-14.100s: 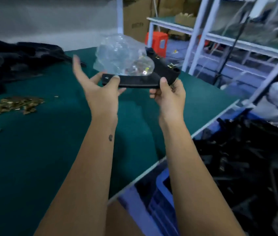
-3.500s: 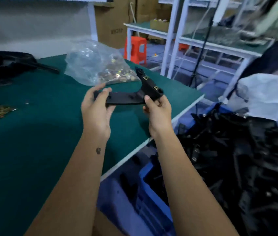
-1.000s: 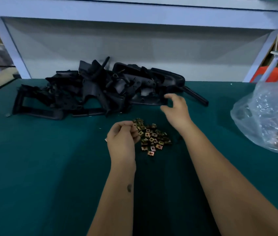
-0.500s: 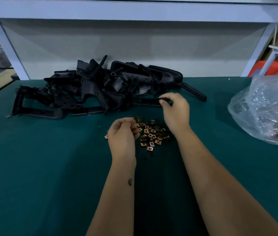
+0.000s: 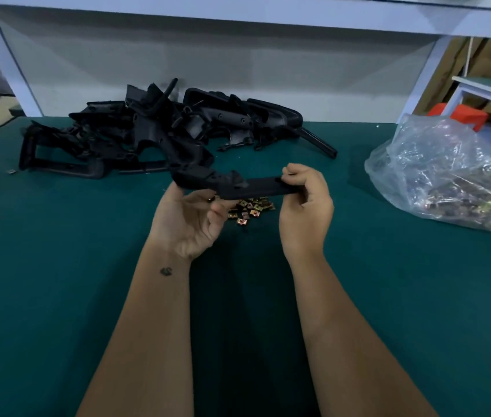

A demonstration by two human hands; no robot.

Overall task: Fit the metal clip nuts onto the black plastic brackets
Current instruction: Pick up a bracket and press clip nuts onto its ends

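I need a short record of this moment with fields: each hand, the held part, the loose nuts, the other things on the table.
left hand: palm up, supports the bracket's left end; small clip nut at fingertips
right hand: pinches the bracket's right end
held bracket: black, above the table
clip nuts: loose heap under the bracket
bracket pile: table rear
plastic bag: right side
table: green surface
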